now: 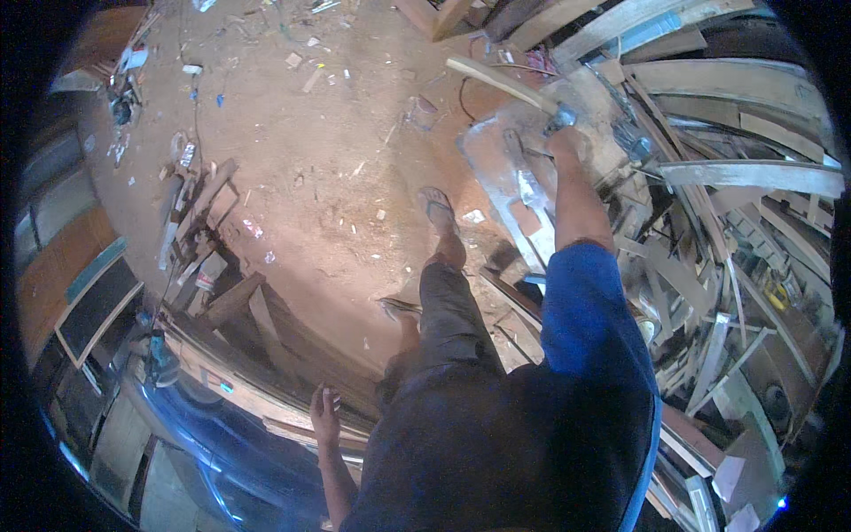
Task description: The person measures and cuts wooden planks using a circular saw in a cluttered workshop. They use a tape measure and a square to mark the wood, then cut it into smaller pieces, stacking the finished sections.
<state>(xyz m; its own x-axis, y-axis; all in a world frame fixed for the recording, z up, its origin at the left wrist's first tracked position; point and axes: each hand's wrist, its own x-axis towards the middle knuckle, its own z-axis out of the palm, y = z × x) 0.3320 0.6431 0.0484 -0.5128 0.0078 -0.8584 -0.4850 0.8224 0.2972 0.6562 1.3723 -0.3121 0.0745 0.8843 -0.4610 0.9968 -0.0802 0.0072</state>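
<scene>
My right arm stretches forward over a dusty, cluttered board point(483, 146). At its end my right hand point(564, 140) is closed at a small blue-grey object point(565, 115), whose kind is too small to make out. A pale wooden bar point(498, 82) meets that object and slants away to the far left. Below the hand, a whitish pointed piece point(529, 189) rests on the board. My left hand point(325, 410) hangs low at my left side, its fingers loosely bent and apart, with nothing in it. It is nearest to the long timber planks point(253, 395).
Stacked boards and offcuts point(753, 84) crowd the right side. Scrap wood point(199, 204) lies on the left of the dirt floor point(328, 195), which is littered with chips. A teal power tool point(160, 355) sits at the left, beside a shiny blue surface point(213, 443).
</scene>
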